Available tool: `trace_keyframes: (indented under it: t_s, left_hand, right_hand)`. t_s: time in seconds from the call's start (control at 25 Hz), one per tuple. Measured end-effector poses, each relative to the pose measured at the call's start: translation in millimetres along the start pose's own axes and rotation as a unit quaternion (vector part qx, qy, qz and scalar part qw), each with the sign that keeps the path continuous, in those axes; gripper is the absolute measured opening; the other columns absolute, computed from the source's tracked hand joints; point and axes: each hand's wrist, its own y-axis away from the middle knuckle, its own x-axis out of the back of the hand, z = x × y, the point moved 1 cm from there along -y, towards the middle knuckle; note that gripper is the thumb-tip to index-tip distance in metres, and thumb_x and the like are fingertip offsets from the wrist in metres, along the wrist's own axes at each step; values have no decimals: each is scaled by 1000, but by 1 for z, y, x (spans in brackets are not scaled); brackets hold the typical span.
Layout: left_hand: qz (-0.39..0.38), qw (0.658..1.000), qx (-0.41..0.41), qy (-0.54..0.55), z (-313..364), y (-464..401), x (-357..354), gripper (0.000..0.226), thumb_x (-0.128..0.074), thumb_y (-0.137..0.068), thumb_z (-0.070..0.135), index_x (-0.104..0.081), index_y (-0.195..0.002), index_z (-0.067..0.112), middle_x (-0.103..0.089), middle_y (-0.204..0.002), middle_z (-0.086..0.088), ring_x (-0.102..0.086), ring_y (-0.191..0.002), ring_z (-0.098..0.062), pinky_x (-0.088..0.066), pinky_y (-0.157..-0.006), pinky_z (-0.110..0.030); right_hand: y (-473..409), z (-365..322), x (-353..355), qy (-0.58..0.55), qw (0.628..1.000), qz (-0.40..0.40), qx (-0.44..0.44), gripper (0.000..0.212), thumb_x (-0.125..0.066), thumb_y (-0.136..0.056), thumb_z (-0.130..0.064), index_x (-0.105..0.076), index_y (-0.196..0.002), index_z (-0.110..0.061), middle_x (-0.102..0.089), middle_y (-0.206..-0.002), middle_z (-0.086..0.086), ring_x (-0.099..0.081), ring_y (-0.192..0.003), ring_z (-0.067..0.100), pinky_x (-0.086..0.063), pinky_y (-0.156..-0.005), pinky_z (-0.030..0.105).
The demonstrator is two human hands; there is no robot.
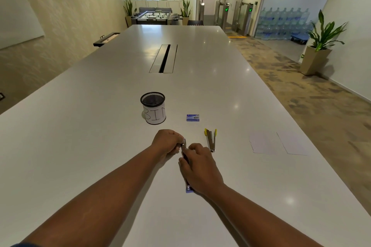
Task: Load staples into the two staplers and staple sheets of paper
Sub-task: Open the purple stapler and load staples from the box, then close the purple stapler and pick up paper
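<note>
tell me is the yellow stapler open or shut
Open: the yellow stapler lies on the table with its two arms spread in a V.

1. The table [100, 126] is plain glossy white.
2. The mesh cup [153, 108] near the table's middle has a black rim and a white wrap with black letters "BIN".
3. The staple box [193, 117] is blue.
4. The open stapler [210, 139] toward the right edge is silver metal with yellow tips.
5. The stapler [187, 184] under the hands is dark with a blue end and a silver tip.
6. Two paper sheets [265, 142] near the right edge are white.
</note>
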Motion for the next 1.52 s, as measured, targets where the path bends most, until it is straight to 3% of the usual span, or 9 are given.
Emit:
trace_keyframes:
  t_s: [0.24, 0.44, 0.6, 0.76, 0.84, 1.08, 1.24, 1.4, 1.52]
  left_hand:
    - [-24, 999, -32, 22, -6, 2, 3, 9, -63, -85, -3, -71, -87, -7, -64, -61, -15, -51, -46, -16, -45, -48, -26]
    - [5, 996, -91, 3, -12, 6, 2, 9, -62, -83, -3, -71, -85, -1, -63, -61, -12, -56, -50, -15, -49, -50, -25]
    - [65, 989, -125, -39, -18, 9, 3, 9, -63, -85, 6, -72, -87, 6, -69, -72, -14, -64, -64, -21, -56, -67, -36]
    - [-62, 992, -102, 50, -19, 20, -2, 27, -72, -91, 23, -67, -82, -2, -56, -64, -14, -52, -58, -21, -49, -60, -34]
    - [-97, 990, -83, 67, -20, 27, -8, 22, -71, -91, 18, -65, -89, -3, -56, -65, -12, -54, -56, -20, -48, -57, -32]
    - [-25, 994, -77, 71, -18, 30, -7, 13, -61, -95, 12, -56, -86, 4, -53, -63, -12, -51, -46, -20, -47, -47, -30]
    - [8, 992, -99, 79, -20, 31, -7, 17, -58, -97, 15, -59, -88, 1, -59, -68, -19, -58, -51, -22, -51, -49, -33]
    - [6, 989, -103, 102, -18, 34, -7, 15, -59, -100, 21, -64, -105, 8, -73, -81, -23, -70, -67, -28, -60, -61, -38]
    - [4, 989, -114, 91, -16, 35, -7, 14, -60, -101, 26, -64, -110, 15, -74, -85, -19, -74, -73, -25, -63, -63, -38]
  right_hand:
    - [-2, 3, -1, -37, 998, 24, -38, 34, -55, -85, -53, -54, -111, -31, -49, -86, -14, -48, -81, 8, -39, -69, 25]
    - [-8, -2, 3, -25, 998, 5, -59, 62, -54, -72, -48, -46, -131, -31, -52, -62, -10, -52, -60, 7, -36, -54, 20]
    - [-8, 0, 6, -55, 996, 1, -76, 66, -54, -70, -36, -43, -135, -35, -57, -60, -6, -56, -55, 10, -42, -54, 22]
    - [-3, 5, 5, -167, 981, 32, -97, 64, -57, -73, -40, -44, -135, -38, -60, -62, -17, -58, -58, 2, -39, -56, 14]
    - [-3, 6, 5, -179, 979, 39, -86, 61, -58, -74, -46, -44, -132, -41, -61, -66, -13, -58, -56, 6, -45, -55, 17]
    - [1, 4, 6, -153, 984, 7, -89, 40, -51, -76, -57, -45, -113, -46, -66, -68, -11, -62, -62, 7, -52, -59, 28]
    - [5, 4, 9, -201, 977, -2, -67, 18, -48, -81, -41, -50, -99, -38, -62, -59, 1, -51, -48, 10, -47, -53, 36]
    - [7, 3, 20, -360, 930, 5, -76, 16, -52, -85, -26, -57, -100, -25, -58, -54, 2, -50, -51, 16, -43, -57, 38]
    - [7, 1, 28, -451, 886, 31, -103, 29, -51, -88, -30, -60, -112, -17, -70, -74, 10, -66, -72, 20, -51, -67, 26]
